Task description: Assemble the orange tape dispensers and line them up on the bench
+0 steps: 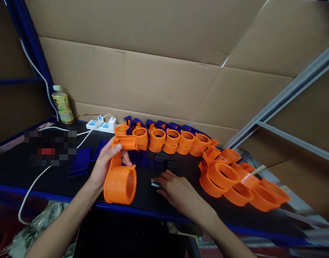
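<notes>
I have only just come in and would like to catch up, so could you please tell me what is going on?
A person's left hand holds an orange ringed part above the black table. The right hand is at a small shiny piece. Orange-and-blue parts stand in a row behind, and plain orange parts are piled on the right.

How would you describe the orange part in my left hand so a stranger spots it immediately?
Start at the cardboard wall, then drop to the black tabletop in front. Left of centre, your left hand grips the orange part, with a wide ring at its near end. Unlike the orange row behind it and the orange pile at right, it is held in a hand.
</notes>
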Tool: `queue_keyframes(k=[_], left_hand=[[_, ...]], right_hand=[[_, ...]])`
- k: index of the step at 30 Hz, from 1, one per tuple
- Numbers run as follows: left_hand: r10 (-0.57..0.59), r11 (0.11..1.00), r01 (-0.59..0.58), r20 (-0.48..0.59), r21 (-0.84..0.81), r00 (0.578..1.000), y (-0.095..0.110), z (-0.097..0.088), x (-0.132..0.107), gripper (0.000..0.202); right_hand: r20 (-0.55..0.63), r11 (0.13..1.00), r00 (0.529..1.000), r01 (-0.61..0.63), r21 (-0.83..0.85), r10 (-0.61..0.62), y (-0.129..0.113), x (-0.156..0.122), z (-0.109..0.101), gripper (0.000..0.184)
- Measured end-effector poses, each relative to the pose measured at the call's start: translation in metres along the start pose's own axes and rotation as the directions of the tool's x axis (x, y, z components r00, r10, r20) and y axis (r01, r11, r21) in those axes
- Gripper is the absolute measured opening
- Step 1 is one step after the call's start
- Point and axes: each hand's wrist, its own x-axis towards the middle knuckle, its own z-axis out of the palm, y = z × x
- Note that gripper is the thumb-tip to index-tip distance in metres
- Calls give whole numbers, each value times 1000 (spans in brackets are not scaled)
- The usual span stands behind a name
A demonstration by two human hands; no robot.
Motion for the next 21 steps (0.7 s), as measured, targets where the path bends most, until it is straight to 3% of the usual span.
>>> queue_keyframes(k=[9, 14, 21], left_hand=[[37, 996, -36, -18, 82, 999, 1, 2, -1, 34], [19, 998, -19, -2, 65, 1000, -3, 0, -2, 27], [-2, 998, 0, 24, 67, 1000, -4, 0, 0, 30]], right_hand=[[-112, 1000, 994, -3, -10, 1, -1, -4, 21, 20], [-170, 999, 985, -43, 1, 43, -2, -7, 27, 17], [-136, 971, 979, -124, 203, 154, 3, -6, 24, 13]])
